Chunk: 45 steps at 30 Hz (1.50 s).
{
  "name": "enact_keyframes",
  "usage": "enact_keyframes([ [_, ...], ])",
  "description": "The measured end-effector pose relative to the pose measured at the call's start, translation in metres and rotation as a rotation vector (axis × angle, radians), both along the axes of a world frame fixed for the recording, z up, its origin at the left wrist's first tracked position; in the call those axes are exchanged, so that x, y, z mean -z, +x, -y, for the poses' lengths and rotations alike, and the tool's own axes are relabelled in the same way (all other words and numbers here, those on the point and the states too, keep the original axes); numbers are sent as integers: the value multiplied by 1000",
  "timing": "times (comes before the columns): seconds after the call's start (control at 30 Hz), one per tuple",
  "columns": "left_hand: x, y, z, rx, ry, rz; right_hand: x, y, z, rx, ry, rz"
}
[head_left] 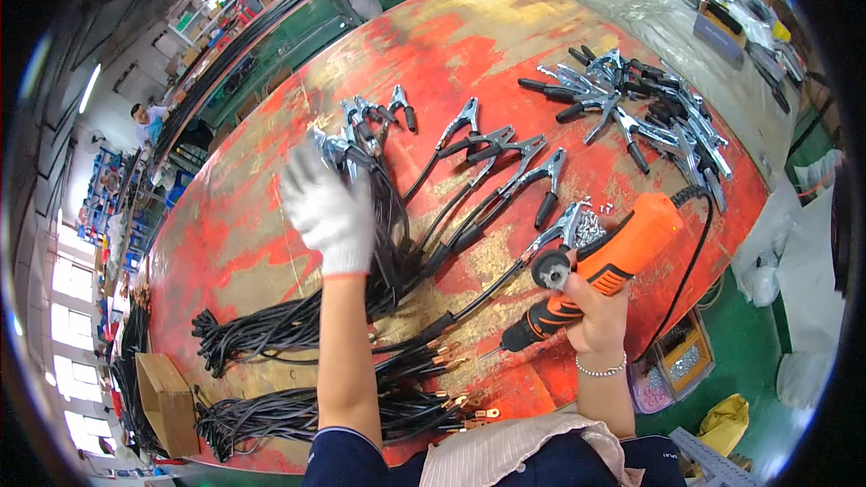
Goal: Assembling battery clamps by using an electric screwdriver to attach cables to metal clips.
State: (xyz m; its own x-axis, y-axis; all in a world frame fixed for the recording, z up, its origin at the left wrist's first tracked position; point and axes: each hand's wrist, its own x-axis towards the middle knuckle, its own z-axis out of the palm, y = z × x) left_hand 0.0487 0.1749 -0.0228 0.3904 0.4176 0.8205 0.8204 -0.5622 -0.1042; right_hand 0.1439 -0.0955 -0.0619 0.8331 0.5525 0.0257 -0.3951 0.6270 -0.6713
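Note:
My left hand (329, 207), in a white glove, is over the far end of a bundle of black cables. Its fingers are stretched out, slightly smeared, beside metal spring clamps (361, 117) with black grips. Bare and wearing a bead bracelet, my right hand (597, 317) is wrapped round an orange and black corded power drill (631, 239), whose bit points left and down. Right of the left hand, several clamps (528, 158) on cables lie fanned out. One more cabled clamp (559, 230) lies by the drill, beside a small heap of screws (588, 227).
Loose clamps (631, 104) are piled at the far right of the worn red table (244, 180). Black cables (271, 419) with copper lugs lie near me. A cardboard box (165, 401) is at left, a parts tray (683, 356) at lower right. The drill's cord (690, 275) hangs over the right edge.

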Motion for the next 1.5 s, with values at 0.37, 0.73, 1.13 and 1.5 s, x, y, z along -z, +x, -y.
enact_keyframes([
  [0.37,83,16,-62,157,-118,-595,10,14,12,95,-72,-3],
  [0.73,102,136,-66,-32,-951,-423,15,26,30,168,-81,54],
  [1.13,111,105,-67,536,-624,371,11,17,37,146,-30,91],
  [1.5,90,84,-60,770,-1281,430,0,8,46,74,20,120],
])
